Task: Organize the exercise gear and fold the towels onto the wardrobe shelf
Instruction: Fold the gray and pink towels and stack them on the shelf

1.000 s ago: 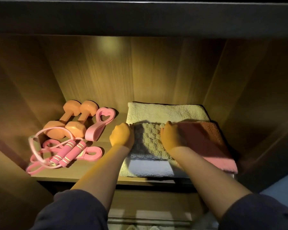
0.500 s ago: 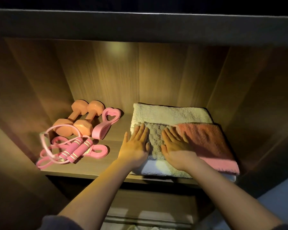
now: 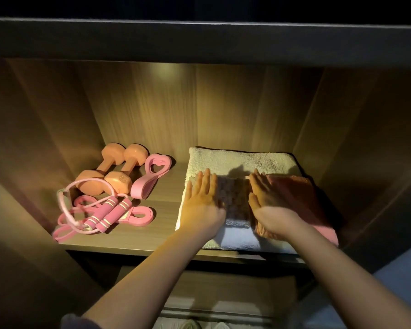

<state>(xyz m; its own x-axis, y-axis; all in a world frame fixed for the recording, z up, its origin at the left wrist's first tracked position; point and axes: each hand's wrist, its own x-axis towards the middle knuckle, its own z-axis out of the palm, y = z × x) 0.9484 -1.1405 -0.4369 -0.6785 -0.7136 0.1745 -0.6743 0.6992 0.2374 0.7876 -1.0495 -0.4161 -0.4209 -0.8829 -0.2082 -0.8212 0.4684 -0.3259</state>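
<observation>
The small grey towel (image 3: 234,198) lies between the 2 hands, on top of a cream towel (image 3: 242,157) that runs on past the fingertips toward the back of the shelf (image 3: 152,236). It looks soft, light and limp, likely to sag or unfold if lifted by 1 corner, so it is better taken along its folded edges from both sides. The left hand (image 3: 201,200) and right hand (image 3: 267,203) lie palm down with fingers straight, holding nothing. The right hand rests on a pink towel (image 3: 301,203).

The only view (a wide-angle one, worn on the head) looks forward and down from near into the lit wardrobe shelf (image 3: 167,200), with the left hand (image 3: 201,201) and the right hand (image 3: 268,203) near its centre, arms running to the bottom edge.
</observation>
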